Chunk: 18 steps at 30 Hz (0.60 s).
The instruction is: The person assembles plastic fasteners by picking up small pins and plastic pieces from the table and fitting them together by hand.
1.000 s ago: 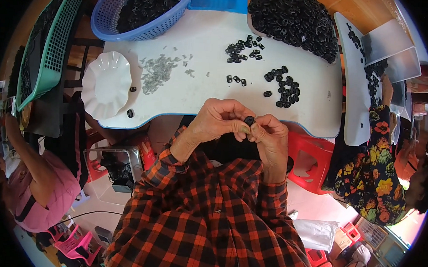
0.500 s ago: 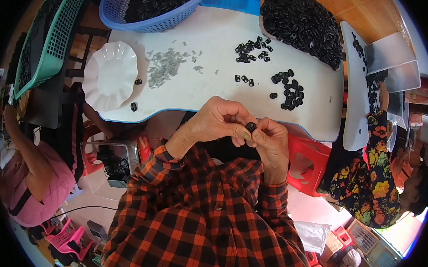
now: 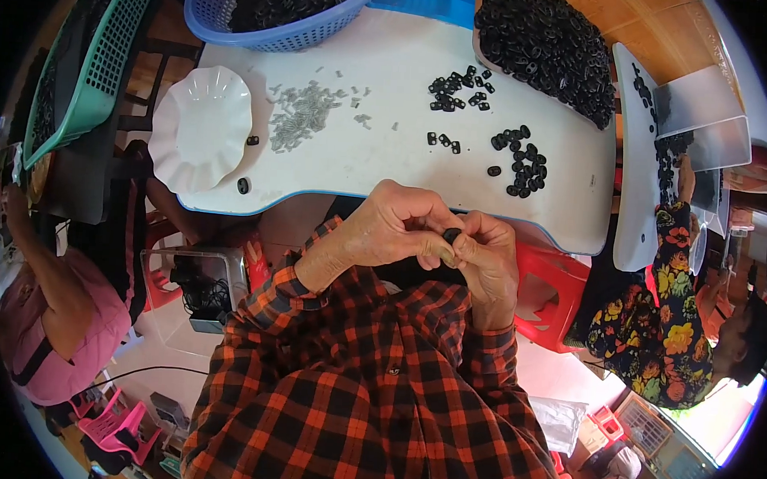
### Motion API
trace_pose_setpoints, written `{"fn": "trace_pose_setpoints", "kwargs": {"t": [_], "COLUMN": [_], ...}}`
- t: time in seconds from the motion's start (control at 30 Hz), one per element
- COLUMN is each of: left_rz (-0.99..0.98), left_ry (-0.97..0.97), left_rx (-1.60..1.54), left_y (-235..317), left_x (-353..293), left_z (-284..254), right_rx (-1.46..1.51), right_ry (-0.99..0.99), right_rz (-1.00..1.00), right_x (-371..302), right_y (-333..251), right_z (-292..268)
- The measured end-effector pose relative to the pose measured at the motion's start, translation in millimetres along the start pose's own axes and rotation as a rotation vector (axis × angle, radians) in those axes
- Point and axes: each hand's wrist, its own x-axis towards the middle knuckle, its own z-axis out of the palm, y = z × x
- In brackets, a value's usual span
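Between my fingertips, in front of the table's near edge, is a small black oval plastic piece (image 3: 451,235). My left hand (image 3: 398,227) pinches it from one side, thumb against finger. My right hand (image 3: 488,259) grips its other side, and the two hands touch. Fingers cover most of the piece. Beyond my hands lie a cluster of black oval pieces (image 3: 524,164), several small black rectangular pieces (image 3: 448,92) with holes, and a heap of small clear pieces (image 3: 303,116).
A white scalloped plate (image 3: 202,129) stands at the table's left end. A blue basket (image 3: 281,40) of black parts and a tray (image 3: 486,56) heaped with black ovals fill the far side. People work on both sides; a red stool (image 3: 552,290) stands at right.
Both hands stay pinched together. The black piece has turned and shows less between my fingers. The whole view has shifted slightly.
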Motion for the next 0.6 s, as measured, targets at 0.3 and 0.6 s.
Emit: {"fn": "trace_pose_setpoints", "kwargs": {"t": [0.3,0.6], "left_rz": [0.074,0.206], "left_ry": [0.058,0.047], "left_rx": [-0.084,-0.214], "left_y": [-0.3,4.1], "left_x": [-2.6,-9.3], "left_z": [9.5,8.7], "right_rx": [-0.001,-0.140], "right_ry": [0.009,0.083], "right_rz": [-0.013,-0.148], "right_x": [-3.8,-13.9], "right_y": [-1.9,-16.0], "right_z": [1.4,31.0]}}
